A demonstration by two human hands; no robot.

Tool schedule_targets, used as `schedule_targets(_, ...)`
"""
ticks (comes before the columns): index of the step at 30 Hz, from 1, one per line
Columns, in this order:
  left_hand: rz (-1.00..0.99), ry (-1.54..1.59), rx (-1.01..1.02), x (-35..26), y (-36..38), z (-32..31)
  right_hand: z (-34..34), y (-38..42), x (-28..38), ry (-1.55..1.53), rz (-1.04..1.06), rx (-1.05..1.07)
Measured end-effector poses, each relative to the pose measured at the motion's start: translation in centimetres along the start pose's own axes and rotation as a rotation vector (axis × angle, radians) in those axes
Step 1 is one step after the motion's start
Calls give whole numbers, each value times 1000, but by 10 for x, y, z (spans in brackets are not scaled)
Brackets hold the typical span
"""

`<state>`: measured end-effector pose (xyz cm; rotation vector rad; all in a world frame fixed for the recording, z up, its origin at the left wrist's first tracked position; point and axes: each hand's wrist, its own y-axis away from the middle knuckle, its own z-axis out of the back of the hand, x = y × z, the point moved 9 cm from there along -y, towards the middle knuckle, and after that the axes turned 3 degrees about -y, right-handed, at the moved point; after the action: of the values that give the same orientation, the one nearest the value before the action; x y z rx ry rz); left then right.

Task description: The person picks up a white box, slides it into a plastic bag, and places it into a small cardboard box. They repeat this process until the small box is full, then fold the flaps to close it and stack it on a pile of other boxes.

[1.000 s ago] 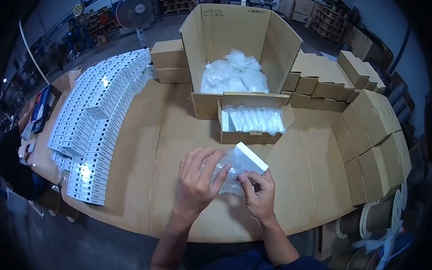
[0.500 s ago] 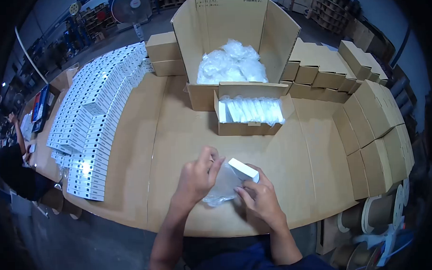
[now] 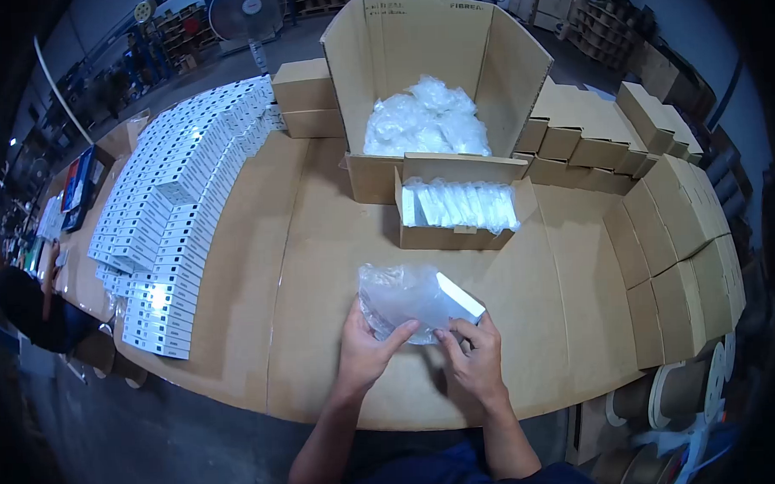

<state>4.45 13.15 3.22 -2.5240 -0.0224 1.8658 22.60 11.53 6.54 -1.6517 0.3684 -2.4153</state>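
Over the near middle of the table, my left hand (image 3: pixel 367 349) grips the left side of a clear plastic bag (image 3: pixel 398 291), thumb across its lower edge. My right hand (image 3: pixel 475 352) is closed on a slim white box (image 3: pixel 460 297) at the bag's right end, thumb and fingers at the box's lower corner. One narrow bright side of the box shows; the bag overlaps the rest of it. Just beyond my hands stands an open cardboard carton (image 3: pixel 456 238) with a row of plastic-wrapped white boxes (image 3: pixel 463 205) in it.
Behind the carton, a tall open cardboard box (image 3: pixel 431 36) holds a heap of clear plastic bags (image 3: pixel 426 121). Stacked small white boxes (image 3: pixel 169 224) fill the left side. Brown cartons (image 3: pixel 673 223) line the right edge. A person (image 3: pixel 31 306) is at the far left.
My left hand has come down from its raised pinch and now holds the bag's left side. The bag is lifted and spread out flat leftward from the white box, which tilts more.
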Motion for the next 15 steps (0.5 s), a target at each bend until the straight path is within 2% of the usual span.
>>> schedule_targets(1, -32, -23, -17, -1, 0, 1, -3, 0, -3, -13, -27, 38)
schedule_targets(4, -103, -116, -36, -3, 5, 5, 11, -1, -6, -129, -25, -33)
schedule_targets(7, -124, -246, -3, -2, 14, 6, 45, -16, -6, -76, 95, -144)
schedule_targets(10, -139, -339, 29, 1, 19, 4, 69, -34, 29, -499, 96, -369)
schedule_targets(13, -141, -367, 31, 1, 25, 0, 67, -53, 47, -451, 219, -241)
schedule_targets(14, -147, -337, 29, 0, 25, -1, 61, -56, 60, -586, 227, -239)
schedule_targets(15, -154, -310, 25, -1, 26, -1, 54, -57, 62, -572, 195, -194)
